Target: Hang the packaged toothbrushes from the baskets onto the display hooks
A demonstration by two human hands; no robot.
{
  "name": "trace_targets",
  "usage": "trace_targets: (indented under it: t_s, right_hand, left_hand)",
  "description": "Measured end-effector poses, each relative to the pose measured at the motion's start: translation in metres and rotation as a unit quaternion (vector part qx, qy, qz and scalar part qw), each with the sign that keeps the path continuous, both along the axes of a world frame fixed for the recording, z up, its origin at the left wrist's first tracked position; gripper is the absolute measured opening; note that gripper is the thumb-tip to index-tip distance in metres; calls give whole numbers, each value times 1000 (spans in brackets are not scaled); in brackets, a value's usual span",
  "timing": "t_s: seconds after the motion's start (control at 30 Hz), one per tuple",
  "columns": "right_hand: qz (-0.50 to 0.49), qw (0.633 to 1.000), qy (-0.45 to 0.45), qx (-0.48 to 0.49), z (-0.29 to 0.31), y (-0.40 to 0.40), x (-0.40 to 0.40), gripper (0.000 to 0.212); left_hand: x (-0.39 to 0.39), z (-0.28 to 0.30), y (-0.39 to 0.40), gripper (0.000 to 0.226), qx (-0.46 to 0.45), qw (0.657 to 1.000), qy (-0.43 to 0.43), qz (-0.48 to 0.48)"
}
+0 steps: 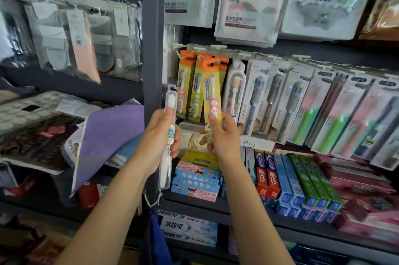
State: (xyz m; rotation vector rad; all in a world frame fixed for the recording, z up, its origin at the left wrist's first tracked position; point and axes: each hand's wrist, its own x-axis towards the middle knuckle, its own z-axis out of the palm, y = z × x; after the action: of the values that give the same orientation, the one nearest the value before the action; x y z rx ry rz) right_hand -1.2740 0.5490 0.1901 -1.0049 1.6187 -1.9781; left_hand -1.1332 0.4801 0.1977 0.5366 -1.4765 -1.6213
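Observation:
My right hand (222, 135) grips the lower end of an orange-and-yellow packaged kids' toothbrush (211, 87), held upright with its orange top near the display hooks (203, 49). Two or three matching orange-topped packs (186, 83) hang there just behind it. My left hand (160, 133) holds a clear-cased white toothbrush (169, 135) upright in front of the grey shelf post (152, 49). No basket is in view.
Rows of adult toothbrush packs (313, 109) hang to the right. Toothpaste boxes (291, 178) fill the shelf below. Packaged towels (248, 1) hang above. Left of the post are socks (86, 38) and folded cloths (112, 135).

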Motion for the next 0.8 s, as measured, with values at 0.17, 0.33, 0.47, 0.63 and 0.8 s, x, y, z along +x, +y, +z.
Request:
trace_targets:
  t_s: [0.17, 0.33, 0.47, 0.63, 0.8]
  right_hand:
    - [-14, 1000, -3, -9, -2, -6, -2, 13]
    - [-55, 998, -31, -17, 2, -15, -9, 18]
    - [-22, 997, -77, -12, -2, -23, -10, 14]
    - [24, 986, -157, -45, -23, -30, -8, 9]
    - [27, 973, -228, -22, -30, -37, -13, 25]
  left_hand:
    - [0, 0, -2, 29, 11, 1000, 26, -5]
    - [-2, -3, -5, 30, 8, 1000, 26, -13]
    - [-8, -6, -7, 29, 16, 999, 30, -7]
    - [-12, -9, -7, 31, 28, 999, 29, 4]
    - [-14, -10, -7, 26, 53, 998, 43, 6]
